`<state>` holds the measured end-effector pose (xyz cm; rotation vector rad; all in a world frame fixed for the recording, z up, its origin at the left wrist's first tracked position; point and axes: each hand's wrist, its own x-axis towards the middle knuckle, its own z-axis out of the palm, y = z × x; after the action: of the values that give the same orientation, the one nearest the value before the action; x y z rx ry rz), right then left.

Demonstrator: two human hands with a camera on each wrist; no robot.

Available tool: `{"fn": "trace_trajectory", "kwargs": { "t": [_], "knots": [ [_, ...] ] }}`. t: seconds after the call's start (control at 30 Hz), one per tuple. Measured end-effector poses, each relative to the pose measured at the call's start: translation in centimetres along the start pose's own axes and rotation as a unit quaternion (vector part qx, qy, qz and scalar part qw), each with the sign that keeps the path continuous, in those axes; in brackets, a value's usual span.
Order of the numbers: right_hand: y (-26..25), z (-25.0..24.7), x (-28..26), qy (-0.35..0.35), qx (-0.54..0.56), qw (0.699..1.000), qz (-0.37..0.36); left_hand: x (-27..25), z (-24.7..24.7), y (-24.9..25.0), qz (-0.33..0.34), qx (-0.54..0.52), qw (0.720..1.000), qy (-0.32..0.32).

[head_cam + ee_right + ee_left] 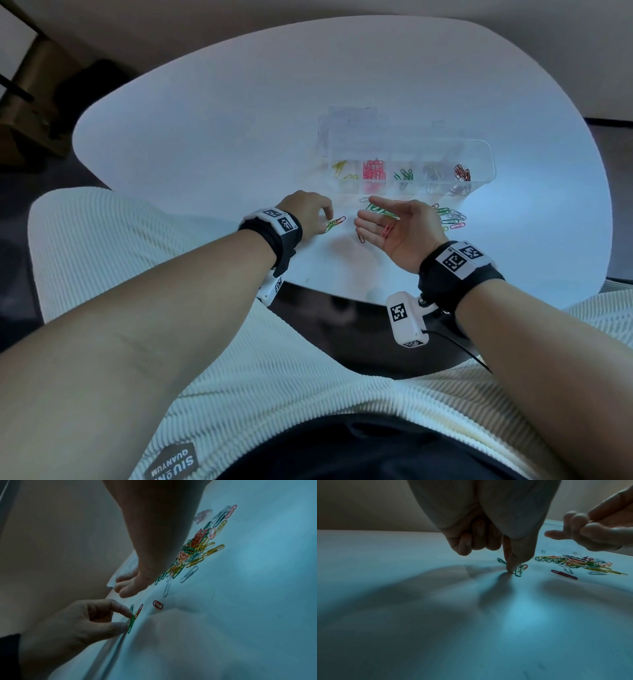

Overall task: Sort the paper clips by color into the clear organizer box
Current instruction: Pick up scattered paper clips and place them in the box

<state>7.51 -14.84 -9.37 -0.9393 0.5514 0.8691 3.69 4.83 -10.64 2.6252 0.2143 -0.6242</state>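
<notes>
The clear organizer box (479, 161) stands on the white table (205, 137); its compartments hold yellow, pink, green, grey and red clips. In front of it lies a mixed pile of loose paper clips (450, 217) (197, 547). My left hand (327, 223) (127, 620) pinches a green paper clip (131, 622) (519, 570) between index finger and thumb, down on the table, with an orange clip beside it. To its right, my right hand (364, 214) is held palm up, a pink clip (385, 231) and some green clips (380, 209) lying on it.
A single red clip (361, 238) (157, 604) lies on the table between my hands. The box's clear lid (352, 130) stands open behind it. White ribbed fabric (102, 240) covers my lap below the table's near edge. Dark brown furniture (37, 78) stands far left.
</notes>
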Motion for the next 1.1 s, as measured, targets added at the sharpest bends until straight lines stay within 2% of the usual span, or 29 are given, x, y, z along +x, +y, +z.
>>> {"fn": "trace_trajectory", "kwargs": {
  "t": [0.07,0.1,0.13,0.17,0.2,0.23,0.27,0.3,0.33,0.43,0.5,0.6,0.83,1.0,1.1],
  "knots": [
    [0.1,0.4,0.5,0.023,-0.038,0.999,-0.004,0.0,0.0,0.0,-0.007,-0.004,1.000,0.000],
    [0.2,0.5,0.7,0.048,-0.111,0.992,-0.021,0.0,-0.1,0.1,-0.009,-0.007,1.000,-0.002],
    [0.2,0.7,1.1,0.079,-0.232,0.968,-0.047,-0.1,-0.2,0.1,-0.009,-0.007,1.000,-0.004],
    [0.3,0.8,1.4,0.109,-0.372,0.918,-0.077,-0.1,-0.2,0.1,-0.009,-0.003,1.000,-0.006],
    [0.5,0.8,1.8,0.130,-0.500,0.849,-0.115,-0.1,-0.3,0.2,-0.007,0.004,1.000,-0.008],
    [0.7,0.8,2.1,0.140,-0.595,0.778,-0.148,-0.1,-0.4,0.3,-0.008,0.011,1.000,-0.009],
    [0.9,0.8,2.3,0.144,-0.651,0.727,-0.164,0.0,-0.4,0.4,-0.012,0.015,1.000,-0.009],
    [1.1,0.7,2.4,0.146,-0.685,0.694,-0.165,0.1,-0.4,0.5,-0.017,0.015,1.000,-0.009],
    [1.4,0.6,2.5,0.146,-0.707,0.674,-0.156,0.1,-0.3,0.6,-0.023,0.013,1.000,-0.011],
    [2.1,0.1,2.5,0.151,-0.744,0.635,-0.141,0.2,-0.2,0.7,-0.042,0.002,0.999,-0.018],
    [2.4,-0.1,2.4,0.153,-0.753,0.621,-0.153,0.2,-0.1,0.7,-0.051,-0.006,0.999,-0.018],
    [2.2,-0.3,2.1,0.148,-0.753,0.623,-0.152,0.2,0.0,0.6,-0.059,-0.014,0.998,-0.025],
    [2.1,-1.7,1.9,0.159,-0.731,0.640,-0.174,0.0,0.7,0.3,-0.070,-0.029,0.996,-0.038],
    [1.9,-1.8,1.8,0.158,-0.717,0.651,-0.192,-0.1,0.7,0.0,-0.044,-0.037,0.998,-0.028],
    [1.5,-1.5,1.6,0.162,-0.708,0.655,-0.210,0.0,0.6,-0.1,-0.052,-0.061,0.997,-0.004]
  ]
}}
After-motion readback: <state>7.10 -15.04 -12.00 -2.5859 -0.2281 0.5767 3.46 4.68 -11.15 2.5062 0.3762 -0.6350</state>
